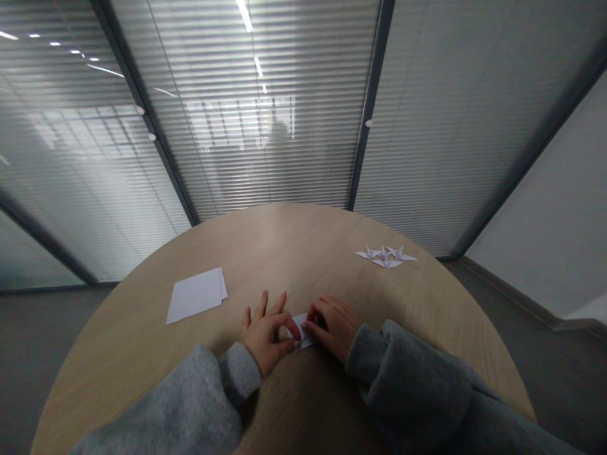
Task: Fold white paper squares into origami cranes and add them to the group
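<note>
Folded white paper (302, 331), light and easily creased, is best pinched at its edges. It lies on a round wooden table (284, 246). Past a stack of white paper sheets (195, 295), the left hand (266, 333) and right hand (332, 327) both pinch it narrowly; origami cranes (386, 256) sit farther right.

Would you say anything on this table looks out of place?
Nothing stands out: the paper cranes sit grouped, the white sheets lie stacked, and the left hand and right hand touch a folded paper strip.
</note>
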Demonstrator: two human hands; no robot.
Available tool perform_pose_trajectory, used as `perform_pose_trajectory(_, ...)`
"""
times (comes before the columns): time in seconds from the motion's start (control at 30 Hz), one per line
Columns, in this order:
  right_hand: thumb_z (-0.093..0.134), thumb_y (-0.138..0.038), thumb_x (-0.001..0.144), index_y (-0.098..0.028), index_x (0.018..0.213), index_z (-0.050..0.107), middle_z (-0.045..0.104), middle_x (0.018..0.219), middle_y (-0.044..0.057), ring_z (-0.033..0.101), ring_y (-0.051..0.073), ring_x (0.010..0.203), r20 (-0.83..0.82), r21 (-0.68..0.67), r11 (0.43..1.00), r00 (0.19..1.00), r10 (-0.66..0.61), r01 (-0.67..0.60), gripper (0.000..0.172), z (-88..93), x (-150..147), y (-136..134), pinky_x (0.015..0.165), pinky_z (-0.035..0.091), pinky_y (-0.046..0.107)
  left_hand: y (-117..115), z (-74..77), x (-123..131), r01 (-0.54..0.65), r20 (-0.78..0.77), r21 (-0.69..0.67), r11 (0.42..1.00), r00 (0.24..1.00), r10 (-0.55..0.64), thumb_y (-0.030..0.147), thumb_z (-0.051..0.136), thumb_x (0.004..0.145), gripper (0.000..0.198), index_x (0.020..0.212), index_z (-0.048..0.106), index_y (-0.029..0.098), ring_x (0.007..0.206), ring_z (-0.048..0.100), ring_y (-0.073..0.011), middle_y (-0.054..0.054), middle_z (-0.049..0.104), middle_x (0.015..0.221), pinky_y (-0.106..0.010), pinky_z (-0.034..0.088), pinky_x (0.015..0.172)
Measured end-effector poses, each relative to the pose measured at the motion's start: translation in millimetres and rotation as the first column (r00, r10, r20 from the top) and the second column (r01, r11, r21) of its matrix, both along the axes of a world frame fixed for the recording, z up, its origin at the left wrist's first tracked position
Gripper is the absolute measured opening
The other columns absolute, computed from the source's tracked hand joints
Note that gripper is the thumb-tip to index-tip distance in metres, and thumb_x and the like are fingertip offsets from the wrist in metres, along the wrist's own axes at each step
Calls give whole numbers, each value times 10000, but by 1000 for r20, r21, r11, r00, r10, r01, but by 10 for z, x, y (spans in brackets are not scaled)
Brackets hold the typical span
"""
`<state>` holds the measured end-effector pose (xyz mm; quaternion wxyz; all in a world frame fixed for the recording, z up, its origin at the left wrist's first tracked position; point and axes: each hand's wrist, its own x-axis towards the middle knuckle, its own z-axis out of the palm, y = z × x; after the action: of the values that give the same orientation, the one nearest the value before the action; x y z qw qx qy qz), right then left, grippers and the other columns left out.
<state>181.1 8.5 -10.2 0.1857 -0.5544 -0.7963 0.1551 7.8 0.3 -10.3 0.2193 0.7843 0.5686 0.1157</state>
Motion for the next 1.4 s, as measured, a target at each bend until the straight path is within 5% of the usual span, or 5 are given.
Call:
perform_pose_trajectory(0.43,611,-168,751,-156,787,689,613,656,14,523,141,628,-71,-140,990,997,-2,-8,87,37,141,75,603,369,257,4,0,4,12,-12,7,1000,1000,-12,217,623,722,106,798,670,273,1378,-3,-335,21,260,1490,-662,58,1029)
perform_pose_trajectory(1.4,652,-212,753,-159,729,622,602,791,48,516,198,794,97,-61,998,995,-23,29,65,123,116,27,707,338,306,-23,149,42,6,-50,-87,996,999,-11,193,600,733,163,854,685,261,1377,-50,-334,3,222,1509,-624,23,1052)
